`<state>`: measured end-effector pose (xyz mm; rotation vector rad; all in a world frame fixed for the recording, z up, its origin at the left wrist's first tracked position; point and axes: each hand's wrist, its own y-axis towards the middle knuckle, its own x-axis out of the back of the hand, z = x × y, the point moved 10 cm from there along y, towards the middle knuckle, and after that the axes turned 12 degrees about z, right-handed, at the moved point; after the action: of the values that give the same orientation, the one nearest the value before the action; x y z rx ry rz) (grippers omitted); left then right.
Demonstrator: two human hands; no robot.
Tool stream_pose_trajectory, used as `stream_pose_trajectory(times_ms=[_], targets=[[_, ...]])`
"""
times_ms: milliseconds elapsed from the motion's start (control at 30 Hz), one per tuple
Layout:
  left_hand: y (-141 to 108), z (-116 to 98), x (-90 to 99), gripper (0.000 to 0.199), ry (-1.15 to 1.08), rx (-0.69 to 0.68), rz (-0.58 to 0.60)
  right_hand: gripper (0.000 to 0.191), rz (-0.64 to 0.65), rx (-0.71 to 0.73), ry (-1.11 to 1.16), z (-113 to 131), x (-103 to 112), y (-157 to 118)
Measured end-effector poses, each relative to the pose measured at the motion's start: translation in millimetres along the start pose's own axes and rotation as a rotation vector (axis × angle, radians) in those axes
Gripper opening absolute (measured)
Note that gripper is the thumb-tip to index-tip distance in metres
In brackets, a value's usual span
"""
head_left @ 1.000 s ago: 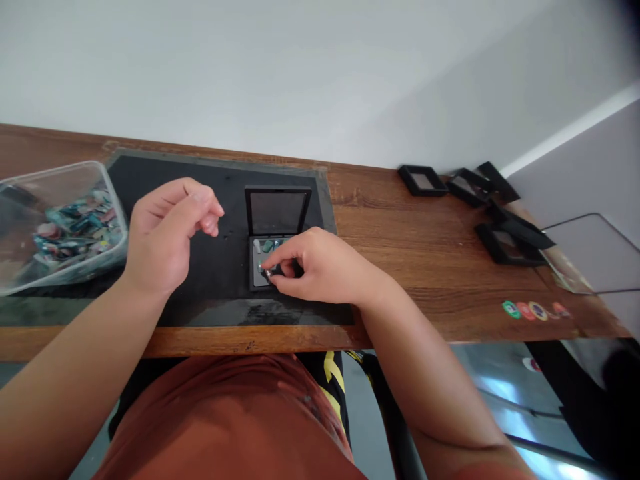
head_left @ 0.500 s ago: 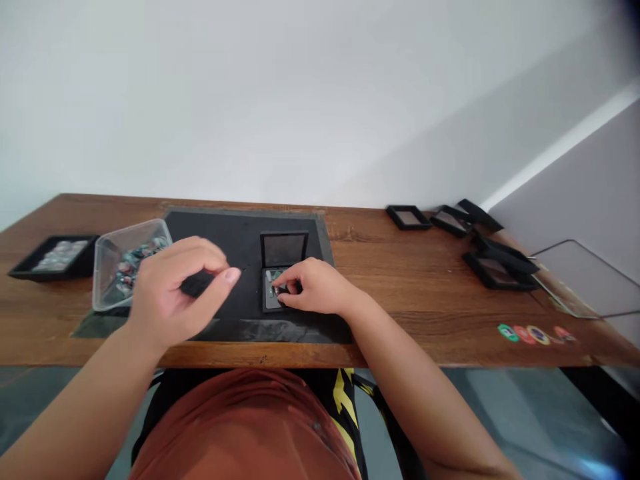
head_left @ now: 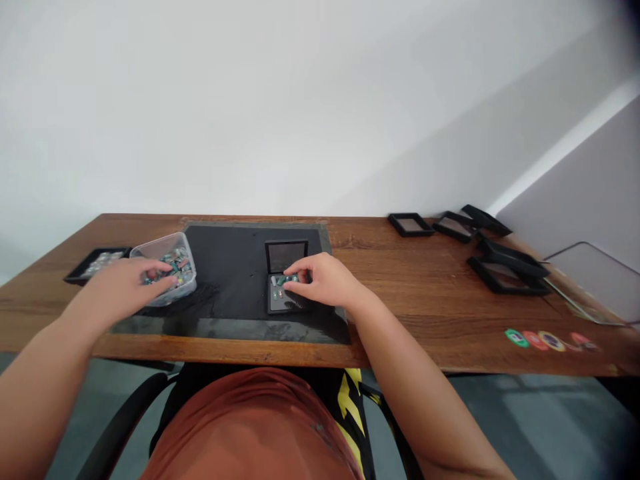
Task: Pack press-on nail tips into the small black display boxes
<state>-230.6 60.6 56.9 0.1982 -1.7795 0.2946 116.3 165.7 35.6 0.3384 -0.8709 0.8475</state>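
Fingertips (head_left: pixel 295 275) on square (black) case (head_left: pixel 286 293)

No readable text anywhere (stickers (head_left: pixel 547 339) too blurred).

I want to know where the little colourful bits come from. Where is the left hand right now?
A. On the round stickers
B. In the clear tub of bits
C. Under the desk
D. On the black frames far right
B: the left hand reaches into the clear tub, while the right hand rests on the small open case.
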Motion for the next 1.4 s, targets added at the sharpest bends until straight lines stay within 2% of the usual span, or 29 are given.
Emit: stream_pose_trajectory(times_ms=[100,167,267,433,600,767,900,1067,1167,1233,1333,1400], targets=[[15.0,-9.5,-20.0,0.043,-0.001,-0.039,0.152,0.022,-0.016,-0.002,-0.021,-0.2,0.9,0.2],[20.2,-11.6,-26.6,0.037,-0.005,-0.027,0.224,0.021,-0.024,-0.004,-0.040,0.8,1.5,-0.1],[22.6,-13.3,-27.6,0.031,0.010,0.021,0.256,0.020,-0.030,-0.003,-0.062,2.7,1.8,-0.4],[20.6,-12.2,-25.0,0.028,0.009,0.102,0.230,0.021,-0.033,-0.001,-0.070,2.0,1.4,0.2],[12.2,-2.6,-17.3,0.030,-0.074,0.115,0.183,0.021,-0.030,-0.002,-0.083,0.2,0.2,1.6],[-5.2,-0.7,2.7,0.037,-0.226,0.092,0.080,0.021,-0.021,-0.004,-0.100,-0.3,-1.7,2.8],[-21.8,-11.5,21.7,0.035,-0.371,0.075,-0.059,0.021,-0.016,0.009,-0.097,-0.4,-3.4,3.7],[-24.7,-48.6,26.1,0.038,-0.696,-0.079,-0.231,0.021,-0.035,0.029,-0.061,0.1,-3.1,3.5],[-15.8,-84.4,11.7,0.038,-0.921,-0.223,-0.259,0.021,-0.047,0.053,-0.018,0.5,-3.0,5.2],[-5.7,-115.1,-5.7,0.036,-1.026,-0.320,-0.178,0.020,-0.060,0.069,0.015,-0.4,-2.2,7.2],[12.9,-161.7,-35.7,0.038,-1.112,-0.446,0.036,0.019,-0.094,0.094,0.065,-3.6,1.5,9.6],[26.5,-184.1,-53.8,0.039,-1.143,-0.497,0.171,0.022,-0.124,0.119,0.100,-5.5,5.3,9.7]])
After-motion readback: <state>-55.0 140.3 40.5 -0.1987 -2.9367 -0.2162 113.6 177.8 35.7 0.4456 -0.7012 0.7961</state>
